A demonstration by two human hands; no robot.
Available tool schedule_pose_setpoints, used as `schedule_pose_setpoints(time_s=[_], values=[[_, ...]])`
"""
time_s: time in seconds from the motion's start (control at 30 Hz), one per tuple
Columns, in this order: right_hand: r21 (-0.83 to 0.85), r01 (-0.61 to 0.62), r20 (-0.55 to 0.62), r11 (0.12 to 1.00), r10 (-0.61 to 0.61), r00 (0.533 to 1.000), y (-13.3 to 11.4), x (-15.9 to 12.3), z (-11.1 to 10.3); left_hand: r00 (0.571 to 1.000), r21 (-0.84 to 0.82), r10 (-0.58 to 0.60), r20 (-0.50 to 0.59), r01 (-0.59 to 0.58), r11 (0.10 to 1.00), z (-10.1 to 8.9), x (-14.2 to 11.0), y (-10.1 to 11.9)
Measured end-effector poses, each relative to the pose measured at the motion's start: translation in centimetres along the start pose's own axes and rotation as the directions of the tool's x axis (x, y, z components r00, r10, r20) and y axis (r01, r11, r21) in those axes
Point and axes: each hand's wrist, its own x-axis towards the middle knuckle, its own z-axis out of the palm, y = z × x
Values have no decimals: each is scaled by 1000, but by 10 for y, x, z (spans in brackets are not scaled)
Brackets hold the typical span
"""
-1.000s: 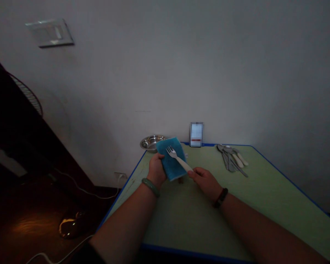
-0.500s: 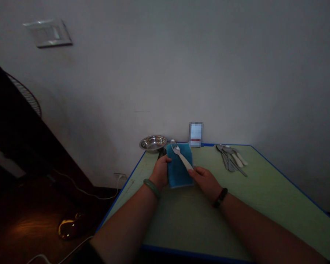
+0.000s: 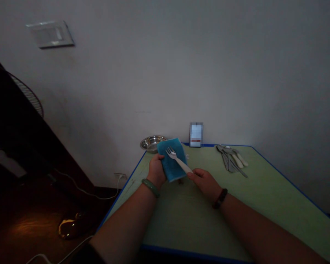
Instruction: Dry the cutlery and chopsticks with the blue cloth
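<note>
My left hand (image 3: 156, 171) grips a blue scouring sponge (image 3: 170, 165) at its lower left edge, holding it tilted just above the green tabletop. My right hand (image 3: 204, 184) pinches a white-handled fork (image 3: 178, 160) near the end of its handle. The fork's metal tines rest against the sponge's face, and its handle reaches across toward my right fingers. A small dark object shows below the sponge, mostly hidden.
A pile of spoons and forks (image 3: 230, 159) lies at the back right of the green, blue-edged table (image 3: 252, 205). A steel bowl (image 3: 151, 143) sits beyond the back left corner. A pixelated upright card (image 3: 196, 135) stands against the wall. A fan guard (image 3: 27, 94) and a white cable (image 3: 84, 192) are at the left.
The sponge has tilted over to the left and risen from its flatter, upright position, with the fork shifting left along with it. My hands stay close to where they were.
</note>
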Motion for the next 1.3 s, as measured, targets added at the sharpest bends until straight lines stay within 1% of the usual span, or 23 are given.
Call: schedule_pose_setpoints(time_s=[0.1, 0.2, 0.37, 0.47, 0.57, 0.73, 0.9, 1.13, 1.3], values=[[0, 0, -11, 1000, 0, 1000, -2, -1, 0, 1000, 25, -7, 8, 7, 1000, -1, 1, -1], [3, 0, -9, 1000, 0, 1000, -2, 0, 1, 998, 48, -51, 44, 49, 998, -3, 3, -2], [25, 41, -33, 999, -41, 999, 1, 1, 2, 994, 59, -110, 1, 110, 992, -2, 3, -5], [18, 31, -33, 999, -31, 999, 2, 1, 2, 989, 75, -148, 22, 146, 986, -1, 1, -7], [9, 30, -21, 1000, -30, 999, 1, 1, 1, 991, 57, -130, 26, 128, 990, -1, 1, -6], [6, 18, -19, 1000, -18, 1000, 2, 0, 1, 999, 15, -52, -2, 52, 999, 0, 0, -2], [-24, -8, -11, 1000, 7, 1000, 0, 0, 0, 999, 12, 23, -36, -22, 1000, 2, -1, 1], [-41, 15, -27, 999, -17, 999, 0, 0, 0, 999, 7, 8, -36, -8, 1000, 1, 0, 0], [-36, 23, -32, 999, -24, 999, 0, 0, 1, 998, -4, -64, -22, 64, 998, 2, -1, -1]])
